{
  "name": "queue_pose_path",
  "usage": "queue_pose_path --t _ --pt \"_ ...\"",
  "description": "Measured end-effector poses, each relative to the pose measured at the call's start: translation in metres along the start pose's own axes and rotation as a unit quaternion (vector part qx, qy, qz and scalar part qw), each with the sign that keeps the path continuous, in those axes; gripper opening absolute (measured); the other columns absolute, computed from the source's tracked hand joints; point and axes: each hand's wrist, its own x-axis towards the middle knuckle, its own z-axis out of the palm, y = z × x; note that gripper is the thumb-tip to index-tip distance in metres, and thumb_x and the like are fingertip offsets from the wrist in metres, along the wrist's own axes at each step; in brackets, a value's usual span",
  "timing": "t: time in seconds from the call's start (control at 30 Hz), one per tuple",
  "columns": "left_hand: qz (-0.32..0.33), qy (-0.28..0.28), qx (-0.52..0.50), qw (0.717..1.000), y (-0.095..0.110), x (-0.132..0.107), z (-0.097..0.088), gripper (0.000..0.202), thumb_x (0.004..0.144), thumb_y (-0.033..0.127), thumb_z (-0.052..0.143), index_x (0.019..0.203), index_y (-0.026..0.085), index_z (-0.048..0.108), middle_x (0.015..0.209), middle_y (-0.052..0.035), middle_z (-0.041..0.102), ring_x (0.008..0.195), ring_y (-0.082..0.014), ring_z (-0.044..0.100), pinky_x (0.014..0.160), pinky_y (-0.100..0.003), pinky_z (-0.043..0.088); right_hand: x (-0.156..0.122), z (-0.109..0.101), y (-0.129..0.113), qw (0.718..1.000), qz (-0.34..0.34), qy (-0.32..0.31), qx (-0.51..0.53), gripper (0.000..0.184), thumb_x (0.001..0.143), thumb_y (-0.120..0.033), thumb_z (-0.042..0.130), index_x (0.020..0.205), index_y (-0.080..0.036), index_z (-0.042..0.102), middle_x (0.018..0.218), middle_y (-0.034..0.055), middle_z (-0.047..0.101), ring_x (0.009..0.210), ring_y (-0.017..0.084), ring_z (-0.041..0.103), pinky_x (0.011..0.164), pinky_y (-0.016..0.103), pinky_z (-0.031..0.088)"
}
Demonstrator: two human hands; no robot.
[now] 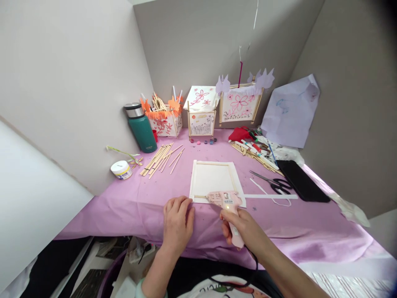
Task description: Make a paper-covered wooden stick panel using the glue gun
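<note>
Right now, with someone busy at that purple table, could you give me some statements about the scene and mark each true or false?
1. The right hand holds a pink glue gun. True.
2. The left hand holds the scissors. False: it is at the white sheet's near left corner, and the scissors lie on the table.
3. The glue gun's nozzle points to the left, by the sheet's near edge. True.
4. The bottle is bright red. False: its body is green.
5. The white jar stands to the left of the loose sticks. True.
</note>
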Motion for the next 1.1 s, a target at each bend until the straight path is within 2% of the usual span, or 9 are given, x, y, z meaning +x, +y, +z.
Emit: queue_pose_path --t 0.47,1.1 --pt "0.028 0.021 0.016 0.999 -0.006 -0.001 0.004 0.022 0.088 0.020 0.052 0.109 0.018 0.058 0.107 -0.0092 0.060 0.099 -0.0256 0.051 0.088 -0.044 0.041 -0.014 -0.018 0.003 0.999 0.000 0.040 0.030 0.030 0.076 -0.047 0.052 0.073 -0.017 0.054 0.051 -0.0008 0.055 0.038 0.011 0.047 0.034 0.020 0.031" --pt "0.032 0.016 0.029 0.999 -0.008 -0.001 0.005 0.022 0.088 0.022 0.053 0.109 0.017 0.057 0.108 -0.0088 0.060 0.099 -0.0255 0.050 0.089 -0.043 0.040 -0.029 -0.045 0.012 0.995 0.028 0.100 -0.003 0.036 0.077 -0.048 0.052 0.060 -0.017 0.055 0.050 0.0029 0.056 0.040 0.012 0.047 0.035 0.022 0.030"
